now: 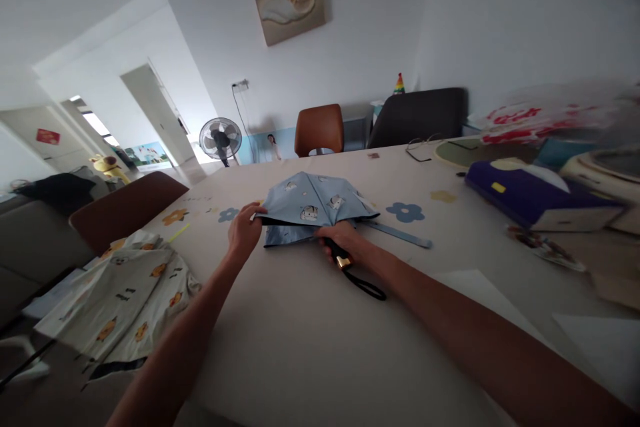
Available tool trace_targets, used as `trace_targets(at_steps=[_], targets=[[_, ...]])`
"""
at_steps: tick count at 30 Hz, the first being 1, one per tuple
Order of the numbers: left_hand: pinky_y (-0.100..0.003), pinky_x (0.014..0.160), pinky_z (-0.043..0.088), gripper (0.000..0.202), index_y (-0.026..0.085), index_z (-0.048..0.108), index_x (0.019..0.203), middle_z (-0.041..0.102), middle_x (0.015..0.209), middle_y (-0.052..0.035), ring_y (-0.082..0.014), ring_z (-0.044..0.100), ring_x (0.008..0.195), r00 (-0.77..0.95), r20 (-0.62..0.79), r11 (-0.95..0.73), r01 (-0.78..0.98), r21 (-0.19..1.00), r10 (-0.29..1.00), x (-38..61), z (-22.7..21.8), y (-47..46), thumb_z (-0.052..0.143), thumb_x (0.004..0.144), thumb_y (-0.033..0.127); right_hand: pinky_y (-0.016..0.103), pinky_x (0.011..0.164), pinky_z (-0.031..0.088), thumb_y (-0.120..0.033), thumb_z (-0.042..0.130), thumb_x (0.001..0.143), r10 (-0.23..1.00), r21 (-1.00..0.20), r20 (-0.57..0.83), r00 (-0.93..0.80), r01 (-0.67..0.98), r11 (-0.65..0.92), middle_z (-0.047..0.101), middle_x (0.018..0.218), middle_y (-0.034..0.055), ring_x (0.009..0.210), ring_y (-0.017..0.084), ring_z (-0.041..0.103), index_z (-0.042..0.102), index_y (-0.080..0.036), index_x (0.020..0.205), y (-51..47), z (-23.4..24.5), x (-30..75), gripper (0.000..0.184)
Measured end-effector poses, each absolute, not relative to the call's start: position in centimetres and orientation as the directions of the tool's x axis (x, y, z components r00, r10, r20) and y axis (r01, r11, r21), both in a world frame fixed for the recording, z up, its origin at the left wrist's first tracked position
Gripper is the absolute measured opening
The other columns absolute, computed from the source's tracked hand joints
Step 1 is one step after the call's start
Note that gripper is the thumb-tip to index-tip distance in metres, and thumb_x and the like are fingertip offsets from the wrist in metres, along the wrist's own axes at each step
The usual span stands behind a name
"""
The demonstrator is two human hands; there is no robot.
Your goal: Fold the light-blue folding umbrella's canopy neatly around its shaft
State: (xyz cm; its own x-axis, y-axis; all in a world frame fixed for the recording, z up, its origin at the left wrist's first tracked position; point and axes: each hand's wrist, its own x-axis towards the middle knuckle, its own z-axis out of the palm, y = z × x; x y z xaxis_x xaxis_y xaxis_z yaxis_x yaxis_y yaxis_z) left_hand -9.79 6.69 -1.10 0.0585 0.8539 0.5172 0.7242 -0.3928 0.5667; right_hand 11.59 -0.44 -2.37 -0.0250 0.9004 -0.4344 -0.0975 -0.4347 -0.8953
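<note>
A light blue folding umbrella [315, 197] with small animal prints lies partly collapsed over the table, its canopy loose and pointing away from me. My right hand [340, 240] is wrapped round its black handle, which has a gold band and a black wrist loop [367, 285]. With my left hand [245, 233] I pinch the canopy's left edge. The umbrella's blue closing strap [400, 235] stretches out to the right on the tabletop. A second umbrella [130, 293], cream with orange animal prints, hangs half-folded at the table's left edge, beside my left forearm.
On the right of the table [280, 333] are a purple tissue box [535, 193], a pair of glasses [420, 147], white paper sheets [490, 293] and a red-and-white plastic bag [540, 113]. Chairs [320, 127] stand behind it; a fan [221, 139] is further back.
</note>
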Motion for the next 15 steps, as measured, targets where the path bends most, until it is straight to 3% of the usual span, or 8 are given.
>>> trace_targets(at_steps=[7, 10, 13, 15], targets=[[-0.030, 0.086, 0.047, 0.032, 0.025, 0.066, 0.089, 0.062, 0.113, 0.0019, -0.0166, 0.059, 0.099, 0.109, 0.510, -0.424, 0.714, 0.557, 0.853, -9.2, -1.9, 6.2, 0.043, 0.071, 0.011, 0.018, 0.029, 0.036, -0.020, 0.056, 0.083, 0.935, -0.871, -0.333, -0.121, -0.340, -0.355, 0.047, 0.051, -0.0054, 0.032, 0.005, 0.040, 0.044, -0.016, 0.068, -0.5, -2.5, 12.5, 0.019], [-0.031, 0.090, 0.045, 0.036, 0.025, 0.065, 0.092, 0.062, 0.114, 0.0020, -0.0169, 0.057, 0.103, 0.129, 0.514, -0.438, 0.716, 0.544, 0.848, -9.0, -2.3, 6.2, 0.042, 0.070, 0.009, 0.018, 0.028, 0.034, -0.034, 0.053, 0.086, 0.936, -0.846, -0.326, -0.132, -0.402, -0.352, 0.045, 0.051, -0.0060, 0.031, 0.006, 0.039, 0.044, -0.018, 0.076, -0.4, -2.5, 12.7, 0.021], [-0.032, 0.093, 0.043, 0.038, 0.025, 0.065, 0.093, 0.062, 0.114, 0.0016, -0.0169, 0.056, 0.105, 0.138, 0.515, -0.444, 0.717, 0.537, 0.846, -9.0, -2.5, 6.2, 0.041, 0.069, 0.008, 0.018, 0.027, 0.033, -0.056, 0.039, 0.087, 0.932, -0.828, -0.341, -0.125, -0.429, -0.361, 0.044, 0.050, -0.0056, 0.031, 0.006, 0.037, 0.044, -0.018, 0.079, -0.3, -2.4, 12.8, 0.039], [-0.033, 0.094, 0.043, 0.040, 0.025, 0.065, 0.093, 0.062, 0.114, 0.0015, -0.0167, 0.056, 0.105, 0.145, 0.512, -0.448, 0.713, 0.539, 0.847, -8.9, -2.7, 6.2, 0.040, 0.068, 0.007, 0.019, 0.027, 0.033, -0.059, 0.036, 0.086, 0.929, -0.830, -0.352, -0.114, -0.419, -0.367, 0.044, 0.050, -0.0053, 0.030, 0.006, 0.037, 0.043, -0.019, 0.078, -0.3, -2.5, 12.8, 0.042]])
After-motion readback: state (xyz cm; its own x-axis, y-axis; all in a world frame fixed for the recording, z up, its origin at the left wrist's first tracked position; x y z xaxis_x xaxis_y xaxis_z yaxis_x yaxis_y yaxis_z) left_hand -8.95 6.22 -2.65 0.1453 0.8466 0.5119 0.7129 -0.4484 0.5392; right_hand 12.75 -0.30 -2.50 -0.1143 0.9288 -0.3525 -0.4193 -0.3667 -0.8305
